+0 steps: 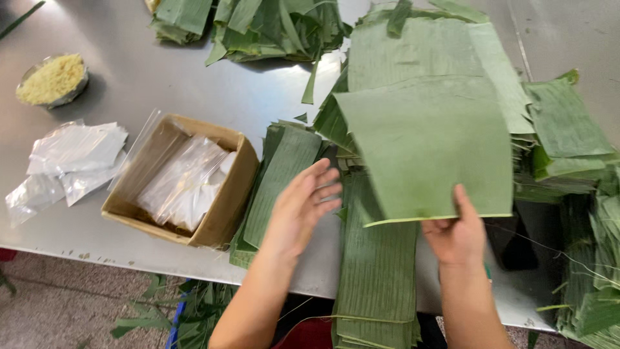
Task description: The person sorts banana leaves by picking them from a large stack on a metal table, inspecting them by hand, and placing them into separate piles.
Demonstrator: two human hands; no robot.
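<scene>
Nearest the camera, at the lower middle of the frame, a stack of long banana-leaf strips (pixel 378 271) hangs over the front edge of the steel bench (pixel 161 84). Just above it, a squarish cut banana leaf (pixel 426 142) is held up by its lower edge in the right hand (pixel 457 234), thumb on top and fingers underneath. The left hand (pixel 303 205) is spread open and empty, palm turned toward the leaf, just left of it and apart from it.

To handle the sheet well, it should probably be supported from below by the open hand before it is moved, since a thin leaf pinched at one edge is likely to droop or split along its ribs; a light, flat grip seems safer than a tight pinch.

The right fingers are hidden beneath the leaf. What lies under the raised leaf is covered. The white contents of the plastic bags in the cardboard box (pixel 219 207) at centre left cannot be identified, nor can the yellow crumbly filling in the bowl (pixel 51 79) at upper left. Leaf piles at the right edge are cut off.
</scene>
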